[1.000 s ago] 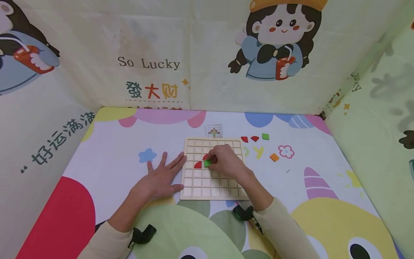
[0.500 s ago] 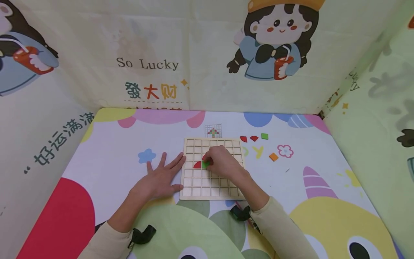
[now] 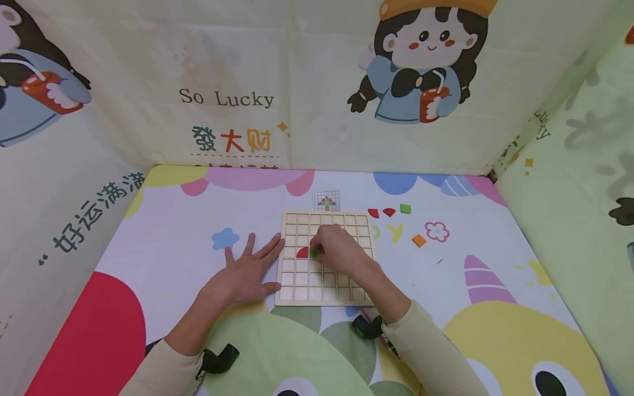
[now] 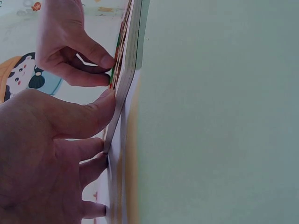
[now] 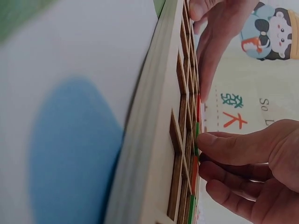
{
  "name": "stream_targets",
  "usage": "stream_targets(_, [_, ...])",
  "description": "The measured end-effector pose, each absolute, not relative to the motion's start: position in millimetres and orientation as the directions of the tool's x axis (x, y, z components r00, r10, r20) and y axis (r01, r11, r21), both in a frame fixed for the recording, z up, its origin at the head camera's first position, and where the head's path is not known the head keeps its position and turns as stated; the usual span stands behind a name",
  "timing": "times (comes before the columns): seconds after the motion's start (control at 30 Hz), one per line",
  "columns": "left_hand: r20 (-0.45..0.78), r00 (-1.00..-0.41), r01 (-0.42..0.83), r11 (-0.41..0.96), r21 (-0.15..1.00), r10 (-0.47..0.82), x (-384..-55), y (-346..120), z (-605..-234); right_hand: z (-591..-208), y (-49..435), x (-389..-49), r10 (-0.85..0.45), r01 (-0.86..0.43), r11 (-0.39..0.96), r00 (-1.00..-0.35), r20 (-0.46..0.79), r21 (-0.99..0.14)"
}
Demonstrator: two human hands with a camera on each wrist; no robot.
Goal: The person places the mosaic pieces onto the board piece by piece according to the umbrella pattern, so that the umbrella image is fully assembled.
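Green tile [image 3: 315, 252] pinched by right hand [image 3: 339, 248] mid-board.
Left hand [image 3: 247, 272] flat, fingers straight, bracing wooden board's [image 3: 317, 286] left edge; empty squares nearer; backdrop reads "So Lucky" [image 3: 227, 97].

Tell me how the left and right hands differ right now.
The left hand lies flat, fingers spread, bracing the board's left edge; the right hand is curled, pinching a green tile. The left rests mostly on the mat; the right sits over the board. Both touch the board.
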State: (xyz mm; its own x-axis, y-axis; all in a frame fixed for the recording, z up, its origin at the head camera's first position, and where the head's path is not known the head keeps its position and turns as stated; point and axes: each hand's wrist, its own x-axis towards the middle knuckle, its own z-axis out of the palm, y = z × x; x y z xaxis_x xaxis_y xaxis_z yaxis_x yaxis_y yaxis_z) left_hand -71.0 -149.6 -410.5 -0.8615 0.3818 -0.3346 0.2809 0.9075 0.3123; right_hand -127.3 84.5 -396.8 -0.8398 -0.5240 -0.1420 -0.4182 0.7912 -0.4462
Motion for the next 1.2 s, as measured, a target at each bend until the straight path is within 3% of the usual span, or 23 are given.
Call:
stream_targets(0.37, [-0.328, -0.866, 0.288, 0.912, 0.292, 0.379, -72.3, -149.0, -413.1, -393.4, 93.7, -124.1, -0.537, -0.442, 0.757, -0.841, -0.072, -0.481])
stream_targets(1.2, [-0.323, -0.861, 0.284, 0.899, 0.334, 0.392, -69.6, -150.3, -411.8, -390.0, 195.0, -165.7, -0.282, -0.238, 0.820, -0.959, -0.006, -0.521])
